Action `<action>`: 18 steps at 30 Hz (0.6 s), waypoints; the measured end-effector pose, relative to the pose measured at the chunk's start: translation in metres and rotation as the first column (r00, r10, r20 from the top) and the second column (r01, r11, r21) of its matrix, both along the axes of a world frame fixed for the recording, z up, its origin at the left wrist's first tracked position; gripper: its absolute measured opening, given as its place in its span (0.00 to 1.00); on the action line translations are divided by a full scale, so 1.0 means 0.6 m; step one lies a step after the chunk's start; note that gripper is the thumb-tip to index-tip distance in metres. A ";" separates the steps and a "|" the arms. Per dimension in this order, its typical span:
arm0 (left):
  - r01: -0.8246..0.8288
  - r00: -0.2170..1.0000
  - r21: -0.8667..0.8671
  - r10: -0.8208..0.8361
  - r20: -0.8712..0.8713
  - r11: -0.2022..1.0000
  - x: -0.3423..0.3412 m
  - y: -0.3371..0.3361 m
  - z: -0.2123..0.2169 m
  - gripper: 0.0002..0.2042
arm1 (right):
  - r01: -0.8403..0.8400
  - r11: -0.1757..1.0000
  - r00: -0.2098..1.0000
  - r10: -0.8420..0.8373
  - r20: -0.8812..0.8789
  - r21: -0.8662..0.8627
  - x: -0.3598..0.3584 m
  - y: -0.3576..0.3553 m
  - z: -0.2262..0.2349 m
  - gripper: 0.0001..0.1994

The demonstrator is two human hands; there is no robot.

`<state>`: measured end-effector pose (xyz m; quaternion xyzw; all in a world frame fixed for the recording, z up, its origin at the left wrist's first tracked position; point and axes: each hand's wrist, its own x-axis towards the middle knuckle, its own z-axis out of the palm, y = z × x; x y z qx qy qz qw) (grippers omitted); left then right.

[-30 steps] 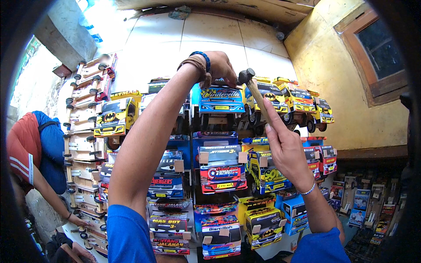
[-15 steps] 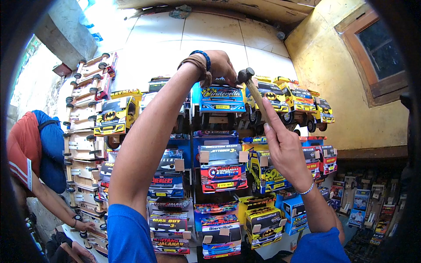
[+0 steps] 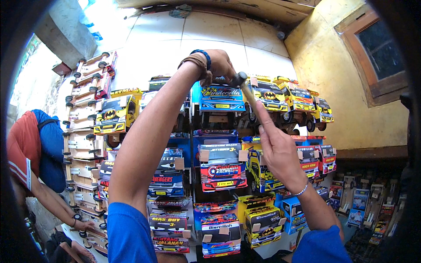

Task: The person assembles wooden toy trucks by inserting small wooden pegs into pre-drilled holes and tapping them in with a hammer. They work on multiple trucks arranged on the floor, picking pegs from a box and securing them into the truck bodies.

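My right hand grips a hammer by its wooden handle, forefinger stretched along it. The dark hammer head is close beside my left hand, near the top of a blue toy truck. My left hand is bent down over that truck's roof with its fingers drawn together; what they pinch is hidden behind the hand and the roof edge. To the right of the hammer is a yellow toy truck. Below the blue one sits a red and blue toy truck with small wooden blocks on its windscreen.
Several more toy trucks stand in rows, among them a yellow one at left. A column of wooden truck undersides with black wheels runs beside a co-worker in an orange shirt. White floor tiles lie beyond; a yellow wall bounds the right.
The hammer head has shifted left and slightly down, toward my left hand. My right hand has moved a little left and down with it. My left hand stays almost in place.
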<state>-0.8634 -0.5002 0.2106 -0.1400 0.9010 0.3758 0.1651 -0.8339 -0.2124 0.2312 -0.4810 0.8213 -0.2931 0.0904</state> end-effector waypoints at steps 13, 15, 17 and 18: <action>-0.023 1.000 0.089 0.024 -0.016 0.996 0.006 0.000 0.000 0.19 | -0.019 0.988 0.993 0.001 -0.115 -0.154 -0.013 0.004 -0.013 0.36; -0.040 0.999 0.101 0.040 0.005 0.994 0.003 0.000 0.001 0.19 | -0.006 1.000 0.992 0.010 -0.125 0.029 -0.013 0.008 -0.008 0.37; -0.052 0.999 0.031 0.052 -0.009 0.998 0.001 0.002 0.001 0.19 | -0.029 0.998 0.989 0.036 -0.145 0.054 -0.017 0.006 -0.003 0.37; -0.043 0.999 0.069 0.044 -0.002 0.997 0.001 0.003 0.001 0.19 | -0.028 0.996 0.989 0.040 -0.142 0.087 -0.017 0.005 -0.002 0.37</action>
